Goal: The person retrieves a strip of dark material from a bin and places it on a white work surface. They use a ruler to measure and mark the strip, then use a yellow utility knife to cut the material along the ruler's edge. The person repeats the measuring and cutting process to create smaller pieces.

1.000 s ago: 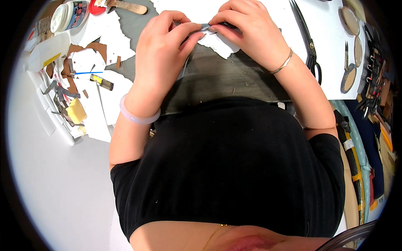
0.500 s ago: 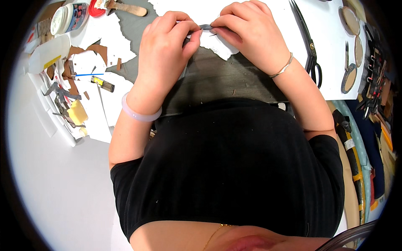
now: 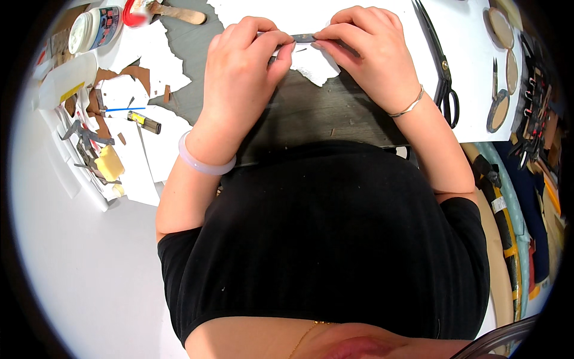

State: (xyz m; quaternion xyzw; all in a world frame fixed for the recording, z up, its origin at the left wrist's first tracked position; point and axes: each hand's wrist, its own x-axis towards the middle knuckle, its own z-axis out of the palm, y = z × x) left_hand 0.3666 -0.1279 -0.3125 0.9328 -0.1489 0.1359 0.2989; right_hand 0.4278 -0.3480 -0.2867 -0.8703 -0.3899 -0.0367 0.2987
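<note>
A narrow dark grey strip (image 3: 304, 38) stretches between my two hands above the dark table top. Its left end is pinched between the thumb and fingers of my left hand (image 3: 246, 60). The fingertips of my right hand (image 3: 373, 57) close on the other end, leaving a short length showing. Under the strip lies a ragged white sheet (image 3: 315, 67). What the strip is made of cannot be told, and its ends are hidden by my fingers.
Black-handled scissors (image 3: 442, 64) lie right of my right hand. At the left are a white tub (image 3: 95, 29), a wooden stick (image 3: 179, 12), a marker-like tube (image 3: 144, 122), a yellow sponge-like block (image 3: 109, 163) and scraps. Round discs (image 3: 497, 112) and clips (image 3: 529, 107) lie far right.
My hands have moved slightly apart and a little to the right, so more of the grey strip shows between them. Both keep their pinch on it.
</note>
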